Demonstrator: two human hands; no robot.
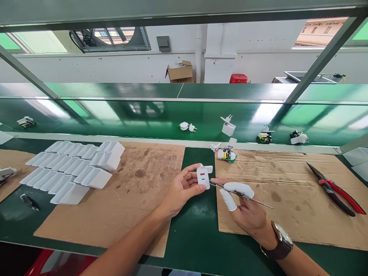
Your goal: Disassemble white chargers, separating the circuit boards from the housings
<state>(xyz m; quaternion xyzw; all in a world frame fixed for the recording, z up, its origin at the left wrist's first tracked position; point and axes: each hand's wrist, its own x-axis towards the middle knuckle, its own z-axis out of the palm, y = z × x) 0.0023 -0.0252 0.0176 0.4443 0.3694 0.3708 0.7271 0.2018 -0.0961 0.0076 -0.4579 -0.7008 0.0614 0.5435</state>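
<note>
My left hand (181, 191) is closed around a small white charger faceplate (202, 183), which faces me and shows a red USB slot above a smaller dark slot. Another white piece sticks out behind its upper right corner; how the two join is hidden. My right hand (251, 214), with white finger covers on two fingers, grips thin metal tweezers (260, 202). Their tip meets the plate's right edge, though I cannot tell whether it touches. Just beyond the hands, a green circuit board (228, 156) with white parts lies at the cardboard's far edge.
Rows of white plastic housings (61, 165) stand on the left cardboard sheet (140, 207). Red-and-black pliers (335, 189) lie on the right sheet (299, 218). Several charger parts, including a white housing with a plug (228, 128), sit on the green strip behind a raised pale edge.
</note>
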